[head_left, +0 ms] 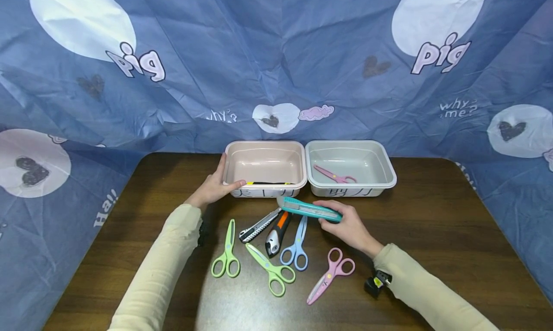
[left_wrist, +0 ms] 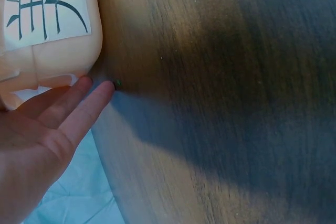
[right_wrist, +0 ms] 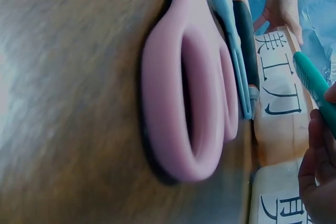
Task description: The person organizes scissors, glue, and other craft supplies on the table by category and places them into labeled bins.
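My right hand (head_left: pixel 345 228) pinches a teal utility knife (head_left: pixel 308 209) between thumb and fingers, above the table. The knife's far end points left, toward the front of the pink bin (head_left: pixel 231 153). My left hand (head_left: pixel 211 189) rests against that bin's left end, thumb by the front rim and fingers along the side. In the left wrist view, the fingers (left_wrist: pixel 86 111) are stretched out beside the bin wall. A yellow-and-black thing (head_left: pixel 250 183) shows inside the pink bin, mostly hidden by its front. Below the held knife lie a silver-and-black utility knife (head_left: pixel 258 226) and an orange-and-black one (head_left: pixel 278 232).
Beside the pink bin stands a grey-green bin (head_left: pixel 390 177) holding pink scissors (head_left: pixel 332 174). Both bins carry labels. On the wooden table (head_left: pixel 440 254) lie two green scissors (head_left: pixel 229 254) (head_left: pixel 270 268), blue scissors (head_left: pixel 298 244) and pink scissors (head_left: pixel 330 276). A blue printed cloth hangs behind.
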Available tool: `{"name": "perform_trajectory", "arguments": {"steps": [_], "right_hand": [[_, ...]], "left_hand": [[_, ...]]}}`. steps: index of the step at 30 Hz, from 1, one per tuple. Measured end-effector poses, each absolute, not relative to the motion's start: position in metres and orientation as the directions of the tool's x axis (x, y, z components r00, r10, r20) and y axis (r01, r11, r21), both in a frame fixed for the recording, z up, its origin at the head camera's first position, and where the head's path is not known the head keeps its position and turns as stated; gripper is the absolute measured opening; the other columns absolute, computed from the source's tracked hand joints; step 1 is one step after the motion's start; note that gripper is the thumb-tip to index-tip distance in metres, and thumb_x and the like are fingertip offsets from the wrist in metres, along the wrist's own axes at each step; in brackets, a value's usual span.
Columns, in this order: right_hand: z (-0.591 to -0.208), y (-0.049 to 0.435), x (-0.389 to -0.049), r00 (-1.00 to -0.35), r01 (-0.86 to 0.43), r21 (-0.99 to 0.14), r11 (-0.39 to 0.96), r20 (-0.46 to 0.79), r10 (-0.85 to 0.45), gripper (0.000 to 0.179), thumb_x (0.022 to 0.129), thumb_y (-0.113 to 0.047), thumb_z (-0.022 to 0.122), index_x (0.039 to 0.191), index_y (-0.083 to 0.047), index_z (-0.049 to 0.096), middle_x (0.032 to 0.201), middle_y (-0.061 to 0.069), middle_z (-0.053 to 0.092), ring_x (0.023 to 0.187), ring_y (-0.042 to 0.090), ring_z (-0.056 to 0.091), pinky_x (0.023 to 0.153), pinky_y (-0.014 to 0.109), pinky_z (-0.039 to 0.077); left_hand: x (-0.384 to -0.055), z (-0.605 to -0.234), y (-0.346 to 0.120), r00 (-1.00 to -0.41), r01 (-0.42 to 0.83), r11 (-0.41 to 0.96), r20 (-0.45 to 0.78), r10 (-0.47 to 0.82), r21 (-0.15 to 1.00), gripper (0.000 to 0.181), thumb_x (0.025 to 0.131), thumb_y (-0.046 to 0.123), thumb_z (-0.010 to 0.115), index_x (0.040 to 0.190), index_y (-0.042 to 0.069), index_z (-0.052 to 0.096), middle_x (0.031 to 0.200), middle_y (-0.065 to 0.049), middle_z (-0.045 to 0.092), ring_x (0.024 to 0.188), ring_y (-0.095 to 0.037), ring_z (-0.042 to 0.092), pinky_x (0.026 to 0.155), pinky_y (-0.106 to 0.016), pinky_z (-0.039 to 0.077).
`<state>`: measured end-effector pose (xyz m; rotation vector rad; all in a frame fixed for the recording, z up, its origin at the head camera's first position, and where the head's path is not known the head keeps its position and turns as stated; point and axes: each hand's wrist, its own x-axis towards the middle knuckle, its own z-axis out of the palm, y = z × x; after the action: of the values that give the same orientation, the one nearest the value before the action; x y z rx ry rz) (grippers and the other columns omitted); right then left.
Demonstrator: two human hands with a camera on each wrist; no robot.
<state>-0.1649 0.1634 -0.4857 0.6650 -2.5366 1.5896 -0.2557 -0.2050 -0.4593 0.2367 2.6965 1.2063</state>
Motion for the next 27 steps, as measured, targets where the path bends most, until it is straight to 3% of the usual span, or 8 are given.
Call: {"name": "perform_trajectory", "arguments": {"steps": [10,18,27], "right_hand": [[-0.458,0.148,-0.158,-0.916,-0.372,-0.856,0.359,0.275,-0.293,0.041,0.078,0.011,0.069,0.119,0.005,0.066,0.114,0.018,0.067,0.092,0.027,0.058,0.084,0.031,0.046],[-0.441,0.142,-0.157,-0.904,-0.403,-0.846,0.348,0.309,-0.295,0.039,0.078,0.012,0.068,0.117,0.009,0.065,0.113,0.021,0.066,0.092,0.028,0.058,0.083,0.021,0.044],[-0.437,0.138,-0.161,-0.911,-0.390,-0.855,0.342,0.304,-0.279,0.040,0.079,0.011,0.067,0.118,0.006,0.065,0.113,0.019,0.067,0.086,0.023,0.055,0.078,0.020,0.043]], "left_hand": [[-0.255,-0.458,-0.205,-0.972,0.078,0.651,-0.087,0.217,0.755,0.108,0.087,0.037,0.069,0.154,0.011,-0.011,0.148,-0.037,0.019,0.133,-0.046,0.032,0.108,-0.052,0.025],[-0.255,-0.457,-0.205,-0.972,0.080,0.644,-0.083,0.219,0.761,0.108,0.087,0.035,0.069,0.154,0.010,-0.011,0.149,-0.036,0.018,0.133,-0.046,0.031,0.109,-0.052,0.025],[-0.255,-0.457,-0.205,-0.970,0.078,0.651,-0.092,0.224,0.755,0.108,0.087,0.037,0.069,0.154,0.010,-0.011,0.150,-0.036,0.017,0.133,-0.046,0.031,0.108,-0.053,0.025]]}}
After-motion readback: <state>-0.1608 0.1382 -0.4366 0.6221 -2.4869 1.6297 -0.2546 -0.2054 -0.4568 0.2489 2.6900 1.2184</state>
